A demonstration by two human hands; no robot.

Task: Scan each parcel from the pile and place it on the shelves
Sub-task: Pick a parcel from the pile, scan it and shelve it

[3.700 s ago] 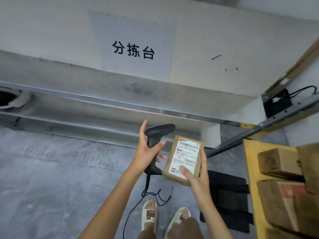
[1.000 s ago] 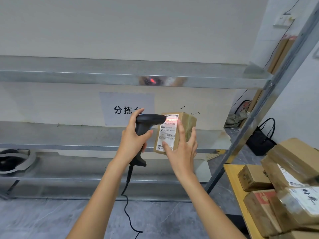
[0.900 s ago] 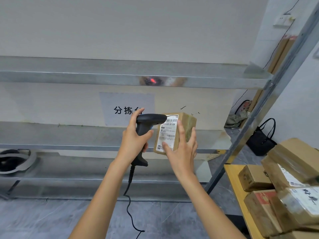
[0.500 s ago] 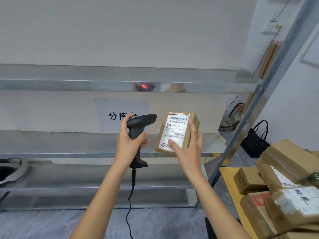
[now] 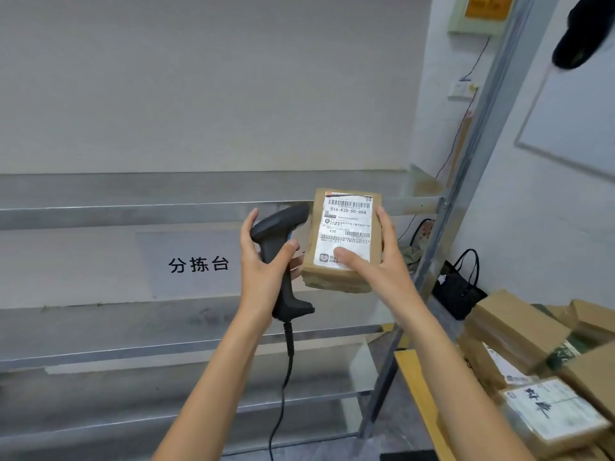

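Left hand (image 5: 263,271) grips the black scanner (image 5: 281,261) by its handle; right hand (image 5: 376,267) holds a labelled brown parcel (image 5: 344,239) upright just beside it, before the metal shelves (image 5: 133,211)

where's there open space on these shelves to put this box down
The upper shelf is bare from the left edge to the corner post; the middle shelf below the wall sign is bare too. The parcel pile at right is crowded.
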